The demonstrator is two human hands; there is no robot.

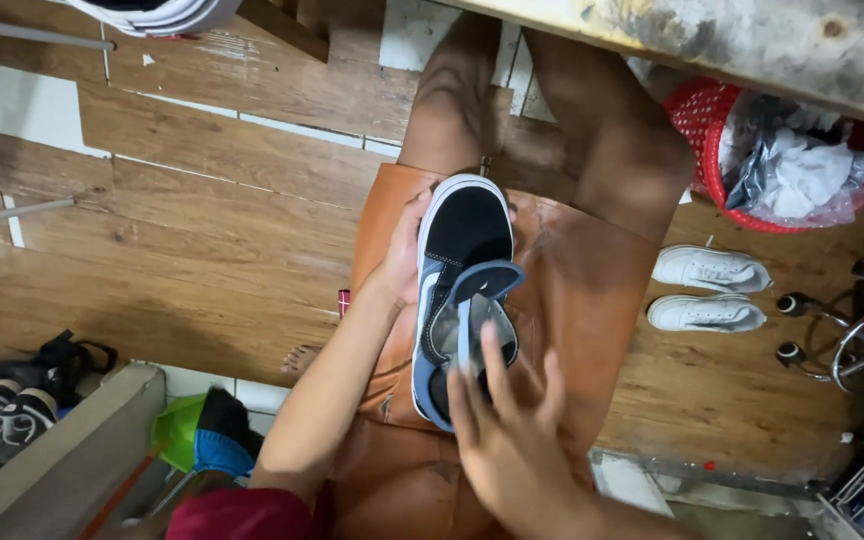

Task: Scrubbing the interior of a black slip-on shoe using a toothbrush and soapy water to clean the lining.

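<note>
Two hands on a black-and-blue shoe point(462, 300): left hand point(404, 255) gripping its side, right hand point(512, 430) fingers spread.

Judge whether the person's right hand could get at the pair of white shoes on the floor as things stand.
Probably yes. The right hand rests at the opening of the dark sneaker on the lap, gripping nothing, and the white shoes lie on bare floor at that side, with nothing between.
</note>
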